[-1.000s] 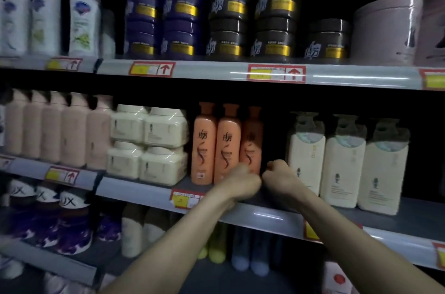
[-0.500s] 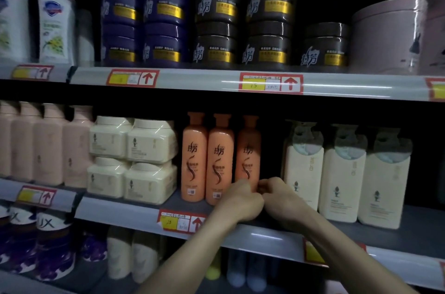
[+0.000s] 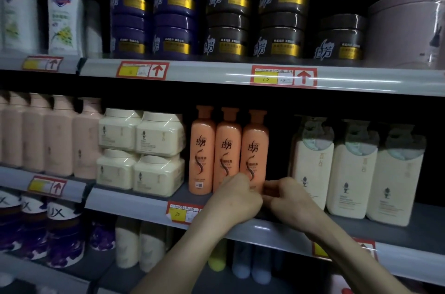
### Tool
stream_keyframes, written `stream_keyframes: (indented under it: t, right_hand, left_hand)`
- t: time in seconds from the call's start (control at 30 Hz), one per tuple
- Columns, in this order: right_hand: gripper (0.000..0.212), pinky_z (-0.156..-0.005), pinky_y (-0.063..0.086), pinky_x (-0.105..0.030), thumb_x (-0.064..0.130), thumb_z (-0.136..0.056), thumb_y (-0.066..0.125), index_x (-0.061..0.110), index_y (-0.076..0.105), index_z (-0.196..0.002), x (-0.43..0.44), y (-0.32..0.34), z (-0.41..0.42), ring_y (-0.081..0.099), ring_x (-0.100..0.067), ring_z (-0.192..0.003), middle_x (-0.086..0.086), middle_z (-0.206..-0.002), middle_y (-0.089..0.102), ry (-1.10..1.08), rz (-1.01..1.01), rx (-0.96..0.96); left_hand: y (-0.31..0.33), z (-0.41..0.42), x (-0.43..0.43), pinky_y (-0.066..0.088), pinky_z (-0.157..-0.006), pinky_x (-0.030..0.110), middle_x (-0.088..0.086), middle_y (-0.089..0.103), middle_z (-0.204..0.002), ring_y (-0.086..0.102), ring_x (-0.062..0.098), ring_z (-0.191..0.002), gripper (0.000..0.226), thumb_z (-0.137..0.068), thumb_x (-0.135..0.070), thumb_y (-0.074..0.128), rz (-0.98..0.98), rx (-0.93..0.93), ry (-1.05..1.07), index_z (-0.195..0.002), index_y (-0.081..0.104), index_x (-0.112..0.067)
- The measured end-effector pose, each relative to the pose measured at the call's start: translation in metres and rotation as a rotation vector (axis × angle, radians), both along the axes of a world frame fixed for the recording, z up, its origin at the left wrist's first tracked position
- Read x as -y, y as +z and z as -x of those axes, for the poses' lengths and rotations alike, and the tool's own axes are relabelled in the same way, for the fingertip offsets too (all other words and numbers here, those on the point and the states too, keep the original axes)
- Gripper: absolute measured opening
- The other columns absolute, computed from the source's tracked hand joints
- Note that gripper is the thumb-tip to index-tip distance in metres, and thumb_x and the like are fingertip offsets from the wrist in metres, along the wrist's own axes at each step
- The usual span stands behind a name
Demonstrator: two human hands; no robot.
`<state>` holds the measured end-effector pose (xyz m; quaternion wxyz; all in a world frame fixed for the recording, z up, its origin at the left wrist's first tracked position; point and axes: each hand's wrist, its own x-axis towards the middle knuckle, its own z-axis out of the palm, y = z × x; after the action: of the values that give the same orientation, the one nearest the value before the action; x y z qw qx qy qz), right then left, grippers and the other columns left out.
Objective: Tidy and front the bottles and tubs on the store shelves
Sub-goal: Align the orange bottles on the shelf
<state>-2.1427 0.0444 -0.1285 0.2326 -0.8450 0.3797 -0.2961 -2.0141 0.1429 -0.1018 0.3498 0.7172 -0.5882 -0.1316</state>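
Gripping the base of the right orange bottle, the left hand and the right hand meet at the front of the middle shelf. The left fingers are curled against the lower front of the bottle, and the right fingers are bent and pinch its lower right side. The fingertips are partly hidden, so I cannot tell how firm the hold is. This bottle stands upright and touches the middle orange bottle, which touches the left orange bottle; all three face forward. Just left of them are cream tubs, stacked two high, and further left is a row of pink bottles. To the right, after a dark gap, stand three cream pump bottles; the nearest one is close behind the right hand. The left wrist covers part of a red price tag on the shelf edge. On the upper shelf are purple tubs, dark tubs and a pink round box.
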Motion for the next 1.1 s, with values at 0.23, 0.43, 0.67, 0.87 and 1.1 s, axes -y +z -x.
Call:
stream_keyframes:
  t: [0.23,0.43,0.67,0.87,1.1]
  right_hand:
    - [0.015,-0.084,0.057,-0.030,0.032,-0.093,0.070,0.021,0.080,-0.095,0.001,0.002,0.005,0.071,-0.001,-0.082,0.011,-0.083,0.078,-0.075,0.053,-0.008]
    - [0.038,-0.061,0.049,-0.032,0.053,-0.083,0.075,0.017,0.073,-0.074,0.004,-0.009,-0.017,0.064,-0.013,-0.068,0.005,-0.067,0.069,-0.265,0.231,-0.021]
    - [0.044,-0.059,0.042,-0.033,0.056,-0.081,0.076,0.015,0.066,-0.068,0.010,-0.019,-0.020,0.063,-0.021,-0.069,0.000,-0.067,0.065,-0.342,0.324,0.016]
    - [0.053,-0.053,0.042,-0.036,0.064,-0.078,0.072,0.015,0.058,-0.063,0.007,-0.008,-0.018,0.060,-0.024,-0.063,-0.003,-0.065,0.060,-0.383,0.307,-0.102]
    - [0.026,-0.070,0.057,-0.028,0.042,-0.090,0.071,0.025,0.079,-0.071,-0.044,0.038,-0.027,0.068,-0.005,-0.070,0.010,-0.068,0.074,-0.180,0.265,-0.103]
  left_hand:
    - [-0.007,-0.042,-0.019,0.050,-0.082,0.027,0.006,0.067,-0.109,0.066,0.025,-0.103,0.028,-0.093,-0.023,0.059,0.292,0.021,0.380,-0.115,0.070,-0.012]
    - [-0.018,-0.068,-0.008,0.046,-0.077,0.028,0.004,0.062,-0.117,0.055,0.016,-0.095,0.052,-0.085,-0.047,0.076,0.188,0.017,0.427,-0.122,0.061,-0.013]
    - [-0.034,-0.064,0.007,0.050,-0.097,0.039,0.008,0.059,-0.124,0.054,0.029,-0.125,0.087,-0.072,-0.064,0.080,0.271,0.098,0.504,-0.130,0.053,-0.005]
    - [-0.034,-0.067,-0.001,0.051,-0.089,0.034,0.006,0.061,-0.121,0.060,0.026,-0.115,0.079,-0.074,-0.060,0.081,0.273,0.087,0.454,-0.127,0.056,-0.006]
    - [-0.031,-0.117,-0.066,0.051,-0.081,0.010,-0.008,0.071,-0.118,0.066,-0.002,-0.096,0.040,-0.095,-0.030,0.069,0.760,-0.083,0.437,-0.135,0.063,-0.025]
